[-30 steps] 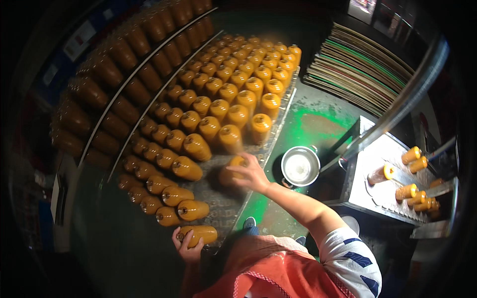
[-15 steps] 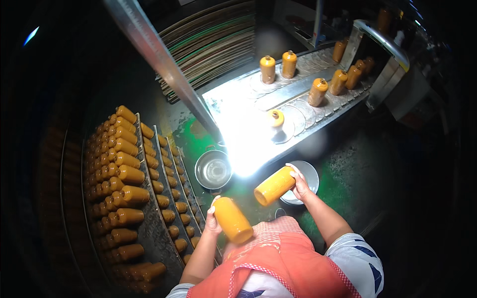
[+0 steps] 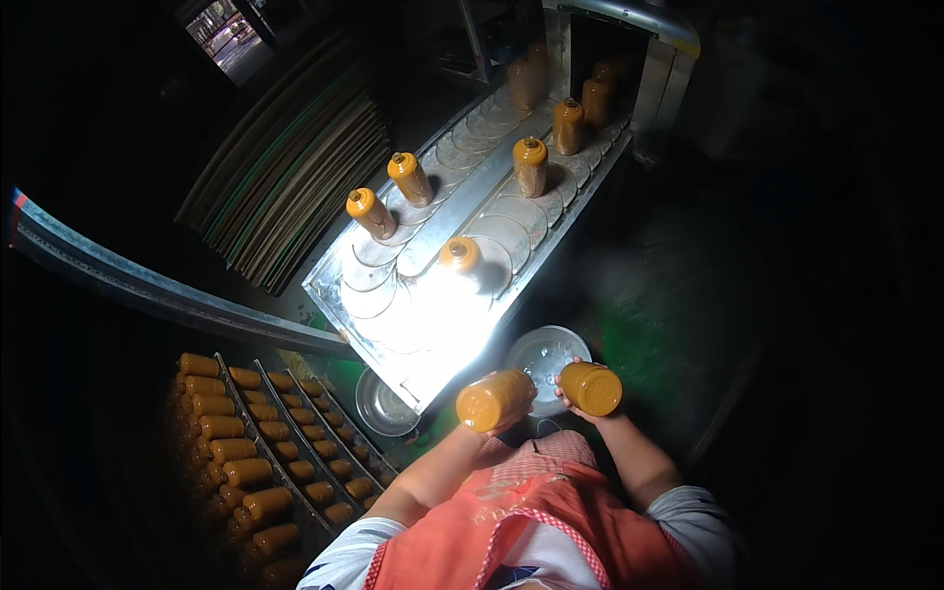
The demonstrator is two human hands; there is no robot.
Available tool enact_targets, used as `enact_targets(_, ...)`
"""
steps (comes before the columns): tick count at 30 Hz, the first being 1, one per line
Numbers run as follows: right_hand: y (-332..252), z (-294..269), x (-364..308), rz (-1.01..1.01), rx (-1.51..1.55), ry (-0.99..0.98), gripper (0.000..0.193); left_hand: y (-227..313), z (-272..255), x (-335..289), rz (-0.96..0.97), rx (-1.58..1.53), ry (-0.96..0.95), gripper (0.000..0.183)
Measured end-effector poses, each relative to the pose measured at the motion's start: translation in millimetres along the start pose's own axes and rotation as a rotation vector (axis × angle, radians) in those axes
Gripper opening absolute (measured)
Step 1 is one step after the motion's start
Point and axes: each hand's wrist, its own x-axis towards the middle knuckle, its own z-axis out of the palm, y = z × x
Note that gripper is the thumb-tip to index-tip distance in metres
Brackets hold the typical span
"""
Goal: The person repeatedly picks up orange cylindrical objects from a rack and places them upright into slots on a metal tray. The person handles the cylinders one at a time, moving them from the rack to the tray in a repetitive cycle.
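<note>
The bottles are orange, the apron coral with checked trim

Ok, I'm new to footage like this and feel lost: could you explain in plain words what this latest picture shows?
There is no robot here: a person works with two bare hands. The picture comes from a camera worn on the head, looking down, so the red apron and forearms show below. Its wide lens bends straight edges.

The left hand, mostly hidden, holds one orange bottle; the right hand holds another bottle. Both show their bases to the camera.

A metal basin sits lower down behind them. Ahead, a metal bench with overlapping round plates carries standing bottles; glare whitens its near end. At lower left are rows of similar bottles, with a metal pan nearby.
</note>
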Motion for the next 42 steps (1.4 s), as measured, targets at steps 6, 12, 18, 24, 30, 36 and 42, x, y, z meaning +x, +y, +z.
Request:
enact_targets(6,16,25,10,-0.057,0.133,0.118,0.038,33,12,4,-0.114,0.112,0.082,0.054)
enact_targets(12,-9,106,47,-0.223,-0.074,-0.127,0.044,76,38,-14,0.433,1.319,-0.094,0.051)
enact_targets(18,-44,225,129,-0.875,-1.091,0.314,0.04,167,118,-84,0.811,0.932,0.088,0.053)
enact_targets(24,2,261,258,-1.152,-2.199,0.196,0.045,183,147,-60,1.574,1.886,0.494,0.037)
enact_targets(30,8,230,312,-0.699,-2.424,0.308,0.041,148,150,2,1.51,1.996,0.726,0.039)
enact_targets(36,-9,224,275,-1.29,-2.16,0.13,0.042,97,127,-52,1.663,1.857,0.716,0.039)
enact_targets(42,6,119,131,-0.909,-1.724,0.106,0.036,-58,-14,-174,1.213,1.097,1.018,0.028)
